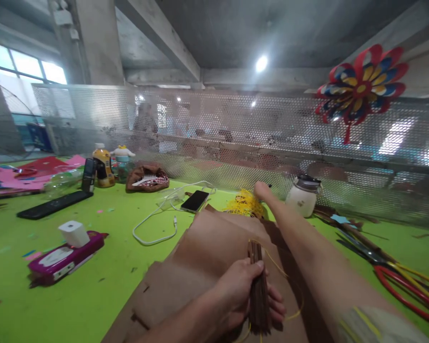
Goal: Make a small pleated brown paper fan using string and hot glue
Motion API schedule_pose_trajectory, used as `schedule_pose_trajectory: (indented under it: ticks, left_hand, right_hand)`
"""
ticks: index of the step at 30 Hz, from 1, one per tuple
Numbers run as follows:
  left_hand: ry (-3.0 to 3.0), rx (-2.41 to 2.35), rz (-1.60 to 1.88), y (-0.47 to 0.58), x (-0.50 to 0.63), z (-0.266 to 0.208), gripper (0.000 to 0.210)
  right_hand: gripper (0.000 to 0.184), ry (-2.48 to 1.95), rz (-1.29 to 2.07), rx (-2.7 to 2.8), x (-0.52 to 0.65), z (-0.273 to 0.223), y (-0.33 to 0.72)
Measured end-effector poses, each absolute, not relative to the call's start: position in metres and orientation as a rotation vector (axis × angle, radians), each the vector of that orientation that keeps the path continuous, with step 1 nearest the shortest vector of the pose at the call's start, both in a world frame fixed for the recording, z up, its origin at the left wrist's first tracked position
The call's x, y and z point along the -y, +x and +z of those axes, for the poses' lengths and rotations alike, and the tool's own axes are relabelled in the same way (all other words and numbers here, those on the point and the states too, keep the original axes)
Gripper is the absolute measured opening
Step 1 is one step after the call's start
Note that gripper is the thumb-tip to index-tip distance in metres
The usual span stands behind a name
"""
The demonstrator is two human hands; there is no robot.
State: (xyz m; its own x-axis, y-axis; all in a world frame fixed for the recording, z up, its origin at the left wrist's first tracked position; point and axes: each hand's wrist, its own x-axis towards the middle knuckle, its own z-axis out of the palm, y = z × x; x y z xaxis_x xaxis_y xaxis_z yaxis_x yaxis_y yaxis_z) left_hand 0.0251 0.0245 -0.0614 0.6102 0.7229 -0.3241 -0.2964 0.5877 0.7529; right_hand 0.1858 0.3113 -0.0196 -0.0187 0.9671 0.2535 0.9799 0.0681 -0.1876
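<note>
My left hand (pixel 241 283) is closed around a narrow bundle of pleated brown paper (pixel 259 305), thumb pressing on top and fingertips showing on its right side. A thin yellow string (pixel 296 315) curls out from the bundle. Under this hand lies a pile of large brown paper sheets (pixel 207 243). My right arm stretches far forward, and my right hand (pixel 262 190) is at the back of the table, right beside a tangle of yellow string (pixel 243 204). Its fingers are turned away and blurred. A small dark tip (pixel 270 186) shows just past it; whether I hold it is unclear.
Red-handled scissors (pixel 379 262) lie at right, near a white jar (pixel 303 196). A phone (pixel 195 201) and white cable (pixel 143 241) lie left of the string. Further left are a purple power strip (pixel 67 257) and a bottle (pixel 103 166). A perforated metal screen (pixel 207 124) stands behind.
</note>
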Motion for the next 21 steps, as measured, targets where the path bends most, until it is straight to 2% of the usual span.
schedule_pose_trajectory:
  ticks: [7,13,15,18,21]
  left_hand:
    - [0.731,-0.654,0.649,0.024,-0.024,-0.061,0.021]
    - [0.744,-0.699,0.641,0.024,-0.026,-0.059,0.021]
    - [0.753,-0.705,0.641,0.023,-0.026,-0.058,0.022]
    - [0.768,-0.692,0.63,0.022,-0.025,-0.056,0.025]
    - [0.767,-0.666,0.635,0.02,-0.025,-0.056,0.025]
  right_hand:
    - [0.031,-1.803,0.279,1.846,-0.303,0.005,0.187]
    - [0.032,-1.555,0.562,1.634,-0.274,0.066,0.173]
    - [0.028,-1.452,0.575,1.584,-0.26,0.095,0.168]
    - [0.01,-1.299,0.529,1.546,-0.234,0.139,0.16]
    - [0.01,-1.18,0.452,1.564,-0.195,0.174,0.153]
